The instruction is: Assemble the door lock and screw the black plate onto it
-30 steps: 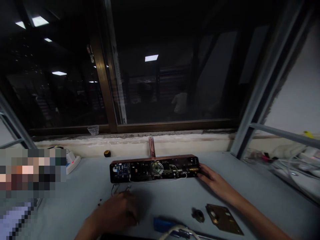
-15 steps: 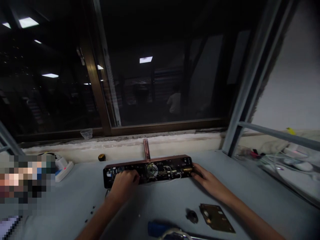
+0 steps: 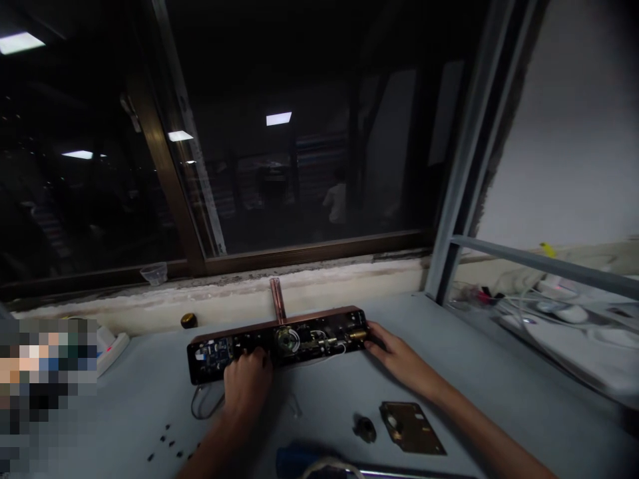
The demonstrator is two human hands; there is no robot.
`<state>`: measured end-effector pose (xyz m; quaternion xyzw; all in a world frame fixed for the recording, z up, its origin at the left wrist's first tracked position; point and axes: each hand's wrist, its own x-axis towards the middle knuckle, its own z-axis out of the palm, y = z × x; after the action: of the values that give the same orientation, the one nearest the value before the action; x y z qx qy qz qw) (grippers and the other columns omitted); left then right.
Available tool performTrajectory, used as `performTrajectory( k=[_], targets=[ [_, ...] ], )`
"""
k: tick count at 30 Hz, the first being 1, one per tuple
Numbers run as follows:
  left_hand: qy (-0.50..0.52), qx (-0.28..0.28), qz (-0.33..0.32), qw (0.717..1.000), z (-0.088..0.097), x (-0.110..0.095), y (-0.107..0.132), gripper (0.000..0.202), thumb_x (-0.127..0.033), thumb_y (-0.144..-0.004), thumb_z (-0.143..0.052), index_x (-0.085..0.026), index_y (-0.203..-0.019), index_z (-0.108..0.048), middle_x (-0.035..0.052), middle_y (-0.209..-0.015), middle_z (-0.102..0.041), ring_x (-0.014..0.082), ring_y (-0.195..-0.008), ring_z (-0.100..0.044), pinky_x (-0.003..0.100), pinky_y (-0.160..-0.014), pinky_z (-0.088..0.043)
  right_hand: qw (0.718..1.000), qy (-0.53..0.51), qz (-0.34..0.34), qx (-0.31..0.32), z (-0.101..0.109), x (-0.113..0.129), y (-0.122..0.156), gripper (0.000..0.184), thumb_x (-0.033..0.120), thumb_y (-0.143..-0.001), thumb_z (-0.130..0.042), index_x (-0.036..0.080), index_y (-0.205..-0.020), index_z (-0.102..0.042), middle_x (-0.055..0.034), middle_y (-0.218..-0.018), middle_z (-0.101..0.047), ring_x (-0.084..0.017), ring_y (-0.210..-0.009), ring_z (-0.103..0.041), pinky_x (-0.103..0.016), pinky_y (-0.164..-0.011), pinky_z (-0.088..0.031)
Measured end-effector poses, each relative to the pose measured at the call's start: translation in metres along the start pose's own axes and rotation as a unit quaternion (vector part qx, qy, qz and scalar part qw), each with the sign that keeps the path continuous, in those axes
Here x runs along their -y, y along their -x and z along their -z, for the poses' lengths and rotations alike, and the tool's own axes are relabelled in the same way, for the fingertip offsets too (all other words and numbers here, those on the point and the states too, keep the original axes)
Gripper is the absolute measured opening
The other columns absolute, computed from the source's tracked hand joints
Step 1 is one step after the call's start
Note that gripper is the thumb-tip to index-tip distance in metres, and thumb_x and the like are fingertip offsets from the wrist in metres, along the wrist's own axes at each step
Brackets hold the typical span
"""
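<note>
An opened door lock panel [image 3: 309, 346] lies lengthwise on the table, its dark inside facing me. Within it I see a circuit board [image 3: 215, 352], a round mechanism [image 3: 288, 340], white wires and a brass cylinder [image 3: 357, 335]. A copper-coloured handle [image 3: 277, 301] sticks out at its back. My right hand [image 3: 394, 352] is closed round the panel's right end. My left hand [image 3: 247, 382] rests with curled fingers at the panel's middle-left part; whatever lies between the fingertips is hidden.
Nearer me lie a brass-coloured plate [image 3: 414, 428], a small dark round part [image 3: 365, 428] and a blue-handled tool [image 3: 299, 460]. Several black screws [image 3: 172, 444] are scattered at left. A metal frame [image 3: 452, 219] stands at right, beyond it cables and a white device [image 3: 554, 339].
The view has shifted, moving everything leftward. My left hand has slid right along the panel, uncovering the circuit board and a cable loop below. My right hand stays at the right end.
</note>
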<state>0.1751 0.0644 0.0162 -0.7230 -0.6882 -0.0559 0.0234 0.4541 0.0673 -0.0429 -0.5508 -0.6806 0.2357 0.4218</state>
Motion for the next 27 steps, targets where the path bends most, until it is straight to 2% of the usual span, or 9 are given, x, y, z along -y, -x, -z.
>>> performTrajectory(
  k=[9,15,21,27],
  targets=[
    [-0.017,-0.009,0.018,1.0,-0.003,-0.005,0.0,0.031,-0.028,-0.081,-0.034,-0.019,-0.082,-0.063,0.0114,-0.078,-0.067,0.0232,-0.072,-0.063,0.029,-0.058,-0.04,1.0,0.001,0.009,0.001,0.0,0.003,0.0,0.041,0.033,-0.076,-0.04,0.018,-0.114,-0.046,-0.0092,-0.112,-0.059,-0.023,-0.103,-0.053,-0.038,-0.089,-0.038],
    [-0.026,-0.022,-0.003,0.999,-0.002,-0.008,0.0,0.03,-0.023,-0.08,-0.033,-0.017,-0.079,-0.063,0.0126,-0.078,-0.067,0.0249,-0.072,-0.063,0.03,-0.056,-0.04,1.0,0.021,0.005,-0.007,-0.002,0.004,0.0,0.041,0.031,-0.075,-0.04,0.018,-0.112,-0.047,-0.0083,-0.108,-0.061,-0.023,-0.099,-0.056,-0.036,-0.086,-0.041],
    [-0.054,-0.024,-0.02,0.998,0.003,-0.017,0.001,0.027,-0.016,-0.078,-0.036,-0.014,-0.079,-0.063,0.0141,-0.078,-0.066,0.0245,-0.077,-0.062,0.031,-0.062,-0.042,0.999,0.031,0.007,-0.015,-0.004,0.004,0.0,0.042,0.031,-0.073,-0.04,0.018,-0.111,-0.048,-0.0082,-0.105,-0.062,-0.023,-0.096,-0.057,-0.036,-0.083,-0.042],
    [-0.048,-0.02,-0.009,0.999,0.003,-0.017,-0.001,0.031,-0.014,-0.079,-0.032,-0.014,-0.078,-0.063,0.0143,-0.078,-0.066,0.0258,-0.076,-0.063,0.033,-0.061,-0.044,0.999,0.037,-0.003,-0.014,-0.004,0.004,0.001,0.044,0.031,-0.073,-0.038,0.016,-0.114,-0.046,-0.0089,-0.107,-0.061,-0.023,-0.098,-0.056,-0.035,-0.085,-0.04]
  ],
)
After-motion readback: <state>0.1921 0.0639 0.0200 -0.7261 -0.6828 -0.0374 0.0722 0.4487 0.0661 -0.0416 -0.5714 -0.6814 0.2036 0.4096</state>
